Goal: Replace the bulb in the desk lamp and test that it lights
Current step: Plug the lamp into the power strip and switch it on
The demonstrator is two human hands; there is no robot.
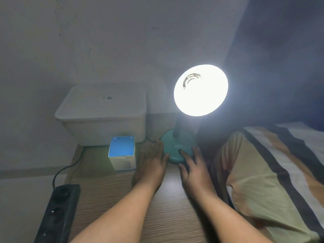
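Observation:
The desk lamp stands on the wooden table, its round head tilted toward me and glaring bright white, so the bulb inside is washed out. Its teal round base sits just beyond my hands. My left hand lies flat, fingers together, against the base's left edge. My right hand rests at the base's front right, its index fingertip on the dark switch. A blue-topped white bulb box stands upright left of my left hand.
A white lidded storage box sits at the back against the wall. A black power strip lies along the table's left edge with its cable running back. A striped bed cover fills the right side.

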